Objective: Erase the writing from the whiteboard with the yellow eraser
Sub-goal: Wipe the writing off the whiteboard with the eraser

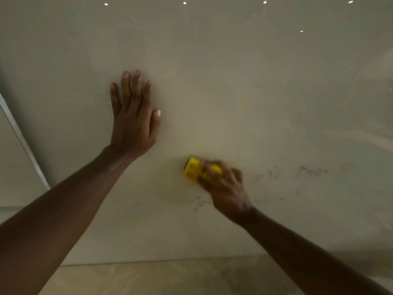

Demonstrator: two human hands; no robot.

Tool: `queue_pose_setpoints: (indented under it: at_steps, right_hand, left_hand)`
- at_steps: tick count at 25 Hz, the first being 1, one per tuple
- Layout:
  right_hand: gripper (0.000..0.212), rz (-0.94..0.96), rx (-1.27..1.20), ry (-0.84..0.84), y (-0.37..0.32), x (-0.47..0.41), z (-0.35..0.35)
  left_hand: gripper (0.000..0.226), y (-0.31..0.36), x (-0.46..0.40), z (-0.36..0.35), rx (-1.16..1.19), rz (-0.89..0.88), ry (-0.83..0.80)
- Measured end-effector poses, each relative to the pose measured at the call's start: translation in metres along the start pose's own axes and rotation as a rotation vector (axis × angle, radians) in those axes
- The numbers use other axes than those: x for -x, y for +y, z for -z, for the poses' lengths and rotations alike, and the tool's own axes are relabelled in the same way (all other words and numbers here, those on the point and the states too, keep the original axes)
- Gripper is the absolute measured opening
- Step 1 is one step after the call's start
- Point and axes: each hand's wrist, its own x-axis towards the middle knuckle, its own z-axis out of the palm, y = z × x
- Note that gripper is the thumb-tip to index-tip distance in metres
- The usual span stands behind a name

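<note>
The left hand lies flat against the whiteboard left of centre in the frame, its fingers stretched out and holding nothing. Lower and just right of centre, the right hand is blurred, its fingers closed around the yellow eraser, which is pressed to the board. Faint smudged writing remains to the right and below the eraser.

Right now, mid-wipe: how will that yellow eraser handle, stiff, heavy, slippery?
Yellow eraser looks like molded plastic with recessed cells, so probably rigid. The right hand covers much of it with just the fingers, so likely light. The whiteboard is glossy with reflected lights; expect it to slide easily.
</note>
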Motion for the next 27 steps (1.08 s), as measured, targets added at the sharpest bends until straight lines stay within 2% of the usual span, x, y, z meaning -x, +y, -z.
queue_pose_setpoints:
  at_steps: [2,4,6,8,11,13,16,19,21,23,27]
  right_hand:
    - [0.053,0.203,-0.026,-0.135,-0.015,0.046,-0.019]
    - [0.045,0.363,-0.025,-0.239,-0.016,0.067,-0.021]
    - [0.045,0.406,-0.061,-0.256,-0.005,0.060,-0.013]
    - [0.050,0.286,-0.079,-0.140,0.010,0.027,0.000]
    - [0.063,-0.025,-0.001,0.078,0.030,-0.032,0.017]
    - [0.059,-0.088,0.013,0.157,0.026,-0.042,0.013]
    - [0.062,0.098,-0.029,0.028,0.001,-0.002,-0.010]
    - [0.048,0.411,-0.035,-0.183,-0.013,0.065,-0.027]
    - [0.045,0.500,-0.032,-0.262,-0.004,0.088,-0.026]
    - [0.045,0.437,-0.071,-0.218,0.015,0.086,-0.018]
    - [0.068,0.045,-0.025,-0.045,0.076,0.042,0.017]
  left_hand:
    - [0.059,0.007,0.008,-0.004,-0.011,0.005,-0.012]
    - [0.060,0.014,0.018,-0.008,-0.011,0.016,-0.019]
    - [0.060,0.021,0.030,-0.013,-0.010,0.031,-0.020]
    - [0.060,0.027,0.042,-0.018,-0.015,0.045,-0.020]
    - [0.061,0.037,0.059,-0.021,-0.022,0.071,-0.031]
    - [0.060,0.041,0.067,-0.023,-0.022,0.082,-0.043]
    - [0.059,0.049,0.075,-0.025,-0.008,0.119,-0.056]
    - [0.060,0.061,0.084,-0.029,-0.007,0.156,-0.073]
    - [0.061,0.070,0.089,-0.032,-0.010,0.171,-0.097]
    - [0.060,0.083,0.094,-0.035,-0.018,0.188,-0.122]
    - [0.059,0.113,0.103,-0.037,-0.010,0.188,-0.144]
